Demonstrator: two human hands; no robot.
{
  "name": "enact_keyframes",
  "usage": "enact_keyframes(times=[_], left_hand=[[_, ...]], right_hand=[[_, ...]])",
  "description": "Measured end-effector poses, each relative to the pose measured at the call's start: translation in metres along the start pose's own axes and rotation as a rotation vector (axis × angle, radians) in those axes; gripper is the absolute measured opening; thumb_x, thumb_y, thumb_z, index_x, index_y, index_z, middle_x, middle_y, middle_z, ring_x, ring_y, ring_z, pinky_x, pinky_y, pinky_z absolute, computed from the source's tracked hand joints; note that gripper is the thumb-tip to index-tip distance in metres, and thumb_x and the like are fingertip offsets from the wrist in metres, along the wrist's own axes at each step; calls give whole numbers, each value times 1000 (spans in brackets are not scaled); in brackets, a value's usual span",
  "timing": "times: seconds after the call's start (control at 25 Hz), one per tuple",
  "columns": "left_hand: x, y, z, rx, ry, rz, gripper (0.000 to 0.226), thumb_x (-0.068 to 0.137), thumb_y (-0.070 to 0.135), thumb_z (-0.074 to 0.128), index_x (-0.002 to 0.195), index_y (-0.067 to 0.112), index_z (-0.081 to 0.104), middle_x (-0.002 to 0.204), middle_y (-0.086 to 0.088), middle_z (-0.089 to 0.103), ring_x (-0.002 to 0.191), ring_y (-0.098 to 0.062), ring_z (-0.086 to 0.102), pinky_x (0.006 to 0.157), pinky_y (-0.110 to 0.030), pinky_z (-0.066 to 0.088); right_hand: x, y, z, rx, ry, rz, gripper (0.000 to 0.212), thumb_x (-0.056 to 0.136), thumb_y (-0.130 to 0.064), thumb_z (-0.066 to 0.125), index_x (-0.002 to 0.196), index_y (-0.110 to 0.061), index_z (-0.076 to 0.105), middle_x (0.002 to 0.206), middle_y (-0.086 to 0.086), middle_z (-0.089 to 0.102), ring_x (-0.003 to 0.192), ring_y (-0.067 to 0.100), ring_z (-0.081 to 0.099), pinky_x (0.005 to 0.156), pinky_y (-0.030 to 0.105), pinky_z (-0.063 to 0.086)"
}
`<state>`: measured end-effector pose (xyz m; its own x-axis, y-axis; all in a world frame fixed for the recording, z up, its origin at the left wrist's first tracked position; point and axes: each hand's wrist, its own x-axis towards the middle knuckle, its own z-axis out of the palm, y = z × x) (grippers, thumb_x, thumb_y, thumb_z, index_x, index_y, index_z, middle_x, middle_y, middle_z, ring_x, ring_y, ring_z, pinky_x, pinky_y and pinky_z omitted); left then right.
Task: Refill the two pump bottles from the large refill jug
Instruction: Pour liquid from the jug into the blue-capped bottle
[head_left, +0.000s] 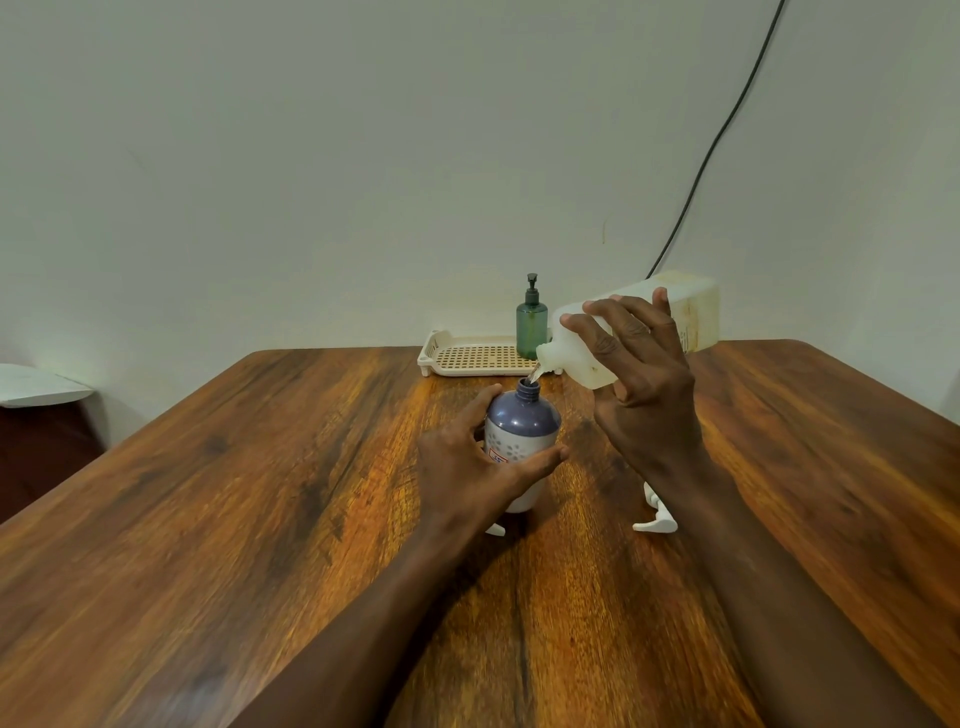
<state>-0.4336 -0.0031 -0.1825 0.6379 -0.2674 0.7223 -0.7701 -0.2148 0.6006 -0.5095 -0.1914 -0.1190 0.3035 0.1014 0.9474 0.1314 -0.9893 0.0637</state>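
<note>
A purple-and-white pump bottle (523, 422) stands upright at the table's middle with its pump off and its neck uncovered. My left hand (470, 470) wraps around its body. My right hand (641, 374) grips the large white refill jug (691, 306), tipped to the left with its spout just above the bottle's neck. A thin stream of clear liquid runs from the spout into the neck. A green pump bottle (531, 325), pump fitted, stands farther back in a tray. A white pump head (655, 514) lies on the table beside my right forearm.
The cream perforated tray (467, 358) sits at the far edge of the wooden table (260, 519), against the wall. A small white piece (496, 530) lies under my left wrist. A black cable (717, 140) runs down the wall behind the jug.
</note>
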Motion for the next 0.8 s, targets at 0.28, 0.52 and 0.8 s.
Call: enact_keyframes(times=[0.28,0.52,0.8], left_hand=[[0,0,1,11,5,0,96,65,74,83,141,21,60,125,7,73,106,-3,69,85,-27,61],[1,0,1,-1,6,6,92,65,73,84,140,23,61,123,9,73,105,-2,69,84,-28,62],[0,0,1,-8,4,12,93,65,72,84,140,23,60,124,7,73,106,-3,69,85,-27,62]], right_hand=[[0,1,1,-13,-3,-1,71,69,16,73,136,-6,64,137,14,64,133,36,51,128,50,14],[0,2,2,-20,9,-11,74,67,17,79,136,-6,64,136,14,64,133,34,50,128,48,14],[1,0,-1,-9,2,-9,73,67,18,74,135,-5,64,136,15,64,133,35,49,129,46,11]])
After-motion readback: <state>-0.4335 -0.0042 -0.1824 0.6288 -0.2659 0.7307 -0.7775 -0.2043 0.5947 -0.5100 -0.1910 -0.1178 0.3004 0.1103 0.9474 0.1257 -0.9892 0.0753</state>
